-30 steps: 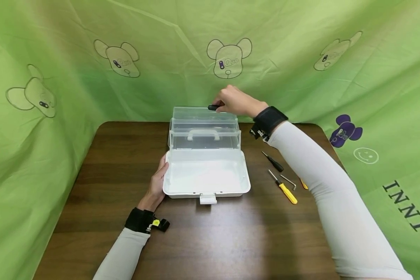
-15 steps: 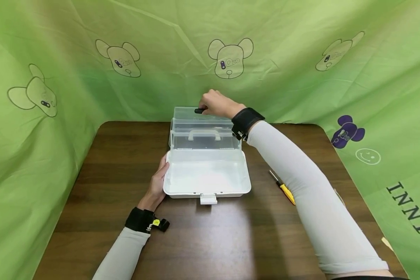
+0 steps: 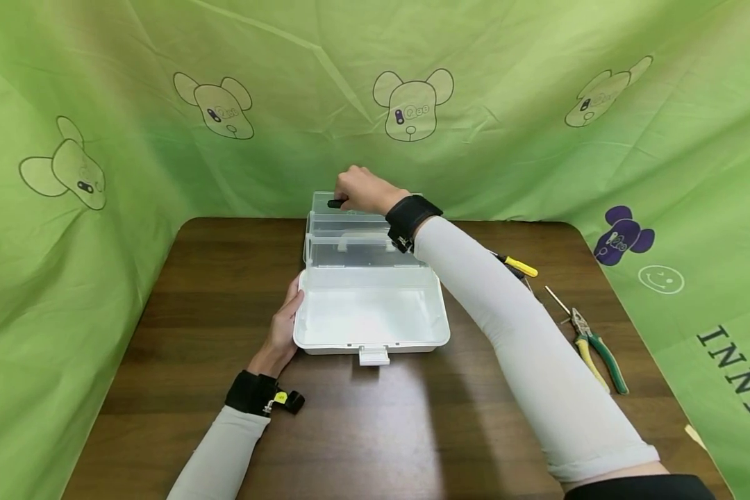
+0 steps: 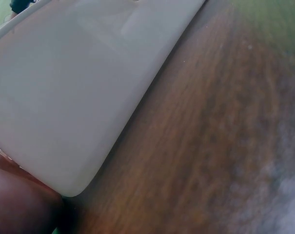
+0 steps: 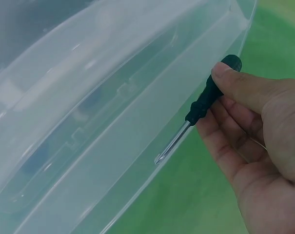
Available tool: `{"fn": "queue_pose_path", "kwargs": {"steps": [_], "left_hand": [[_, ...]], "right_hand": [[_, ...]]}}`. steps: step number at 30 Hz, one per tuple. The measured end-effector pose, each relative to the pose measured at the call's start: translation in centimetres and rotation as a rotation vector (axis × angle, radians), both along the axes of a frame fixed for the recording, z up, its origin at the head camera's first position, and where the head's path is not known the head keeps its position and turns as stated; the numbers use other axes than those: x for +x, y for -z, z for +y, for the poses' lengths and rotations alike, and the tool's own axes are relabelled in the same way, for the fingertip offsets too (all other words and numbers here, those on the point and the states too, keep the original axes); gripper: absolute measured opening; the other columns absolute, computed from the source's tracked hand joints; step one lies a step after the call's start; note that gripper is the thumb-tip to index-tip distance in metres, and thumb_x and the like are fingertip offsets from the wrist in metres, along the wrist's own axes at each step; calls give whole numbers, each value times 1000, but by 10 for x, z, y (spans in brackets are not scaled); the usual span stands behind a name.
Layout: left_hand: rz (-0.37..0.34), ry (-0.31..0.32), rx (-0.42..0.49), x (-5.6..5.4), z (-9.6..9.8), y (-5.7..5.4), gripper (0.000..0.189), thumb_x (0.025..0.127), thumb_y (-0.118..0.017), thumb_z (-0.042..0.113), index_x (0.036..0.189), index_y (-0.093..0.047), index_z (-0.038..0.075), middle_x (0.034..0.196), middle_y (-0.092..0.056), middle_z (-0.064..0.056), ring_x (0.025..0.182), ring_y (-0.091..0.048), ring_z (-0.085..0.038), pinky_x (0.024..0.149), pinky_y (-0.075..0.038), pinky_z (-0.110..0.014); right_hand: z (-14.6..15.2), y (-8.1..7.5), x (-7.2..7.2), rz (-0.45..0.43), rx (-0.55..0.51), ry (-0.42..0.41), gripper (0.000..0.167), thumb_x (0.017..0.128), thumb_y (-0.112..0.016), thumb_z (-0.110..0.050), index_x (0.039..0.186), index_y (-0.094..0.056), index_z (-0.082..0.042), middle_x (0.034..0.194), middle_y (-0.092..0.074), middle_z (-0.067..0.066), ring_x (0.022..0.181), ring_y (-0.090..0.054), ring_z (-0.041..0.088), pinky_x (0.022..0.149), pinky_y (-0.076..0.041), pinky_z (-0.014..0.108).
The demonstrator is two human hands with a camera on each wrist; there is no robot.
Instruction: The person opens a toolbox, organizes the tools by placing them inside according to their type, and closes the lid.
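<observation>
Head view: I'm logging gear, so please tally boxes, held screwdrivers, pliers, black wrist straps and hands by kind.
Box: 1
Held screwdriver: 1
Pliers: 1 pair
Wrist straps: 2 (left strap, right strap)
Hands: 2 (left hand, right hand)
Total: 7

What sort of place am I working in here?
Probably a makeshift recording booth: printed green cloth hangs around a brown wood-grain table, and black wrist straps carry small black devices.
</observation>
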State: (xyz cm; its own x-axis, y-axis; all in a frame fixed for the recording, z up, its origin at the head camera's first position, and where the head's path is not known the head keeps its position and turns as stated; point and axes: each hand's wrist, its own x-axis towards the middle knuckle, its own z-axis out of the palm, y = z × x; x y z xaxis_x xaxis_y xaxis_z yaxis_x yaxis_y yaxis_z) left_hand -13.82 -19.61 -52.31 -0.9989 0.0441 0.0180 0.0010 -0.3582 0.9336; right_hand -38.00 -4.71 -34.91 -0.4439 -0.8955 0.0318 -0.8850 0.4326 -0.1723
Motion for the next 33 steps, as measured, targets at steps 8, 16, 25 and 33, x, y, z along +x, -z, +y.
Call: {"fn": "queue_pose_path", "kwargs": {"steps": [8, 16, 25, 33], "left_hand": [[5, 1, -15, 1, 0, -1, 59, 115, -16, 19, 170, 2, 6, 177, 0, -10, 161, 2, -23, 129, 3, -49], [13, 6, -15, 1, 0, -1, 59, 115, -17, 19, 170, 3, 6, 178, 0, -11, 162, 3, -24, 129, 3, -49], [21, 11, -9, 0, 0, 0, 60, 115, -19, 19, 170, 3, 7, 178, 1, -11, 162, 4, -24, 129, 4, -49], [13, 14, 0, 0, 0, 0, 60, 115, -18, 19, 170, 4, 6, 178, 1, -11, 162, 5, -24, 129, 5, -49]], "right_hand": [[-14, 5, 2, -12, 15, 17, 43, 90, -82, -1, 64, -49, -12, 68, -42, -1, 73, -42, 19, 72, -36, 33], [-22, 8, 5, -48, 2, 16, 54, 91, -77, 5, 63, -35, -15, 67, -29, -1, 69, -33, 18, 69, -29, 31], [-23, 11, 6, -47, 4, 28, 51, 92, -72, 7, 65, -36, -15, 67, -29, 0, 69, -34, 18, 68, -29, 31], [-24, 13, 5, -29, 3, 41, 49, 93, -74, 5, 67, -36, -14, 70, -29, 0, 69, -35, 18, 66, -29, 31]]}}
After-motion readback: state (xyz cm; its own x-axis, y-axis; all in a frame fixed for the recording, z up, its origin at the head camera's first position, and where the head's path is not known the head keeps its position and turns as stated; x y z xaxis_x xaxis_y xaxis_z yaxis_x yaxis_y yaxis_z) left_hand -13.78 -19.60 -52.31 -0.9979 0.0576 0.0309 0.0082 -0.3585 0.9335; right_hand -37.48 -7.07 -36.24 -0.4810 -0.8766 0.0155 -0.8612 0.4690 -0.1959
